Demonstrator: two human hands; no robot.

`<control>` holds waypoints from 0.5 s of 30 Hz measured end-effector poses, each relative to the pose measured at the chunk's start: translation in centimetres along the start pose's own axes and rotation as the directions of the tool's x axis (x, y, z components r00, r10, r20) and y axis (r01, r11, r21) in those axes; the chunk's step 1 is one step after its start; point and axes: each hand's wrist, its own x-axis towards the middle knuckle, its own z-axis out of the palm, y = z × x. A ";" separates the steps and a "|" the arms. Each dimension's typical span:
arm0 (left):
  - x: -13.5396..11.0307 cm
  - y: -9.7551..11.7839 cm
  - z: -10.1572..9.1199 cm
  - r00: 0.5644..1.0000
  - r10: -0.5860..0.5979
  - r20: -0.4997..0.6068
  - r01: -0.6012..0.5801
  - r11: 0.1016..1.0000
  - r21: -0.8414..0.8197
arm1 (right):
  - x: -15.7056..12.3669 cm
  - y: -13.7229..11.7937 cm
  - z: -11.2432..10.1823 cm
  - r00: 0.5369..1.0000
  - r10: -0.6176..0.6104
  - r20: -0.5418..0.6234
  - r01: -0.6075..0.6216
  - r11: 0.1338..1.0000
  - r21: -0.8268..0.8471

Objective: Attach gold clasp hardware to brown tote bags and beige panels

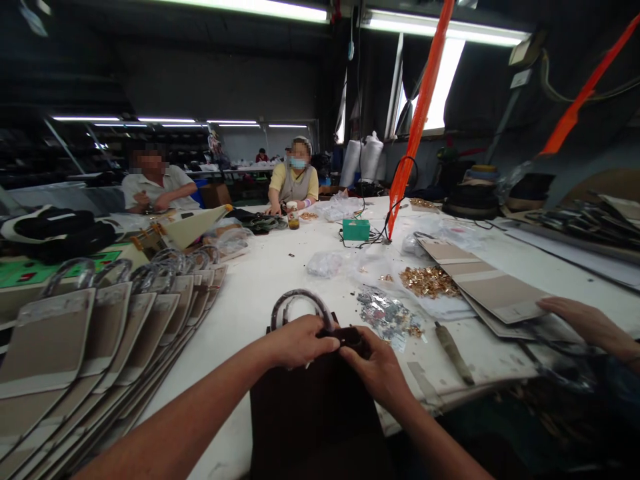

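Dark bag (315, 413), one, two hands (300, 341) (381, 370) gripping, perhaps two handles (299, 308)

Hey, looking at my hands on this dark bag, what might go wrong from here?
Both the left hand and right hand pinch the dark bag at its handle; a slip could bend it. The loose gold hardware close by may scatter if nudged. The co-worker's hand works close alongside.

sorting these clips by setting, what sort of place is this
Most likely a handbag workshop or small factory. Both hands work on a dark bag, a row of bag panels with handles lies alongside, and gold metal fittings sit on the shared white table.
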 end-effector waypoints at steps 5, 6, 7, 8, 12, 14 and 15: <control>-4.4 1.8 0.7 0.960 0.073 -0.271 -0.056 0.996 0.067 | 0.2 -0.7 -0.1 0.994 0.065 0.093 -0.082 0.978 0.193; -5.8 1.7 1.4 0.929 0.097 -0.358 -0.074 0.994 0.076 | 0.2 -0.7 -0.2 0.993 0.079 0.093 -0.096 0.975 0.200; -7.2 1.2 2.2 0.881 0.109 -0.461 -0.082 0.993 0.079 | 0.3 -0.8 -0.3 0.992 0.095 0.084 -0.110 0.973 0.203; -8.7 0.4 3.1 0.812 0.100 -0.575 -0.074 0.995 0.069 | 0.4 -0.9 -0.4 0.991 0.111 0.070 -0.123 0.971 0.203; -13.2 -5.8 7.6 0.391 -0.250 -0.886 0.025 0.965 -0.261 | 0.8 -1.5 -0.7 0.992 0.130 0.003 -0.129 0.979 0.161; -14.4 -8.7 10.1 0.322 -0.478 -0.817 -0.027 0.858 -0.513 | 1.0 -2.2 -0.5 0.992 0.124 -0.003 -0.122 0.980 0.159; -14.8 -9.6 11.4 0.334 -0.564 -0.755 -0.072 0.784 -0.617 | 1.0 -2.5 -0.3 0.992 0.129 0.001 -0.127 0.977 0.173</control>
